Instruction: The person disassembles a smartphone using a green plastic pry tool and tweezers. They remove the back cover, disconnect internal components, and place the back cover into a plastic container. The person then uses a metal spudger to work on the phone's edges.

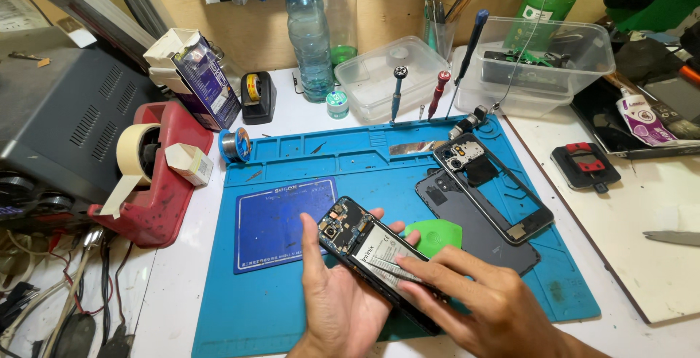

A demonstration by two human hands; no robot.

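Observation:
My left hand (339, 296) cradles an opened smartphone (364, 245) from below, its circuit board and battery facing up. My right hand (488, 303) lies over the phone's lower end, fingers pressing on the battery. A green plastic pry pick (437, 234) rests on the blue mat just beyond the phone, close to my left fingertips. Farther right lie a dark phone back cover (481, 238) and a black middle frame (496, 187) placed on top of it.
A blue silicone work mat (277, 307) covers the white bench, with a dark blue pad (281, 219) on it. A red tape dispenser (157, 176) stands left. Screwdrivers (397, 92), clear plastic boxes (536, 59), water bottles (310, 33) and a solder spool (235, 144) line the back.

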